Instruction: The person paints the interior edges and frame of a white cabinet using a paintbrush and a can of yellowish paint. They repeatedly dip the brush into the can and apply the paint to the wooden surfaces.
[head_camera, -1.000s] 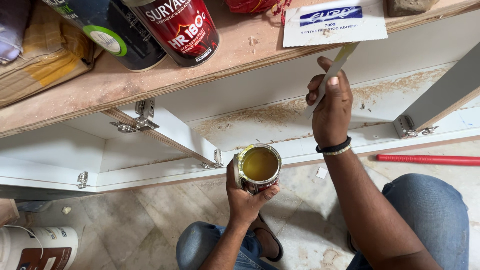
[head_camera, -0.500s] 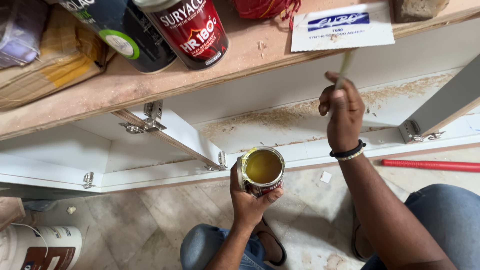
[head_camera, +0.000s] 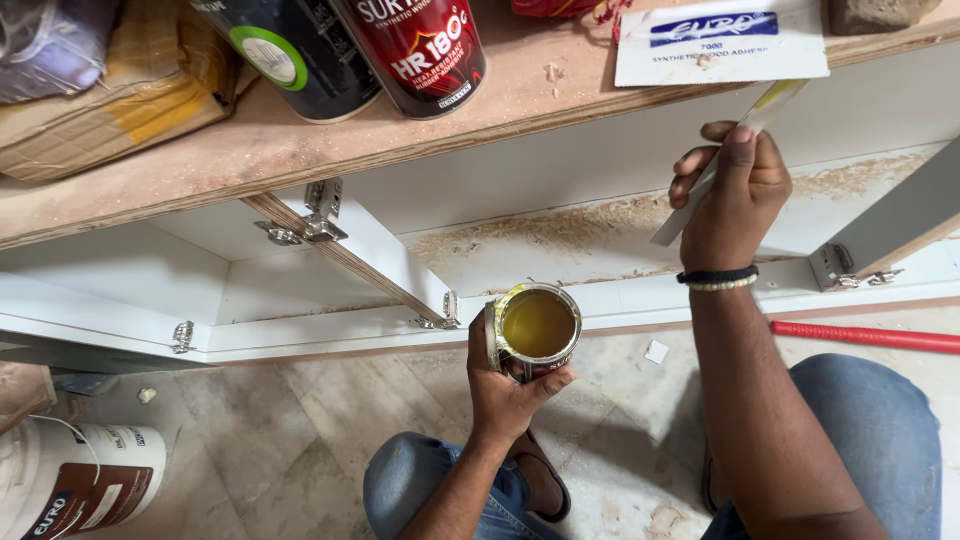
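holding open glue tin in left hand grip | right hand grip clamped on flat spreader strip

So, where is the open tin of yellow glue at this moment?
In the head view, the open tin sits low in the centre, held by the left hand before the white cabinet, left of the right hand.

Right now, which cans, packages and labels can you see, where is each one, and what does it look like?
Open tin: in the left hand, round, yellowish liquid inside.
Red can: on the wooden shelf, lying, white lettering.
Black can: left of the red one, green-and-white round label.
White card: shelf edge, rectangular, blue band.
Brown package: shelf's left end.
White bucket: floor, bottom left, brown label.
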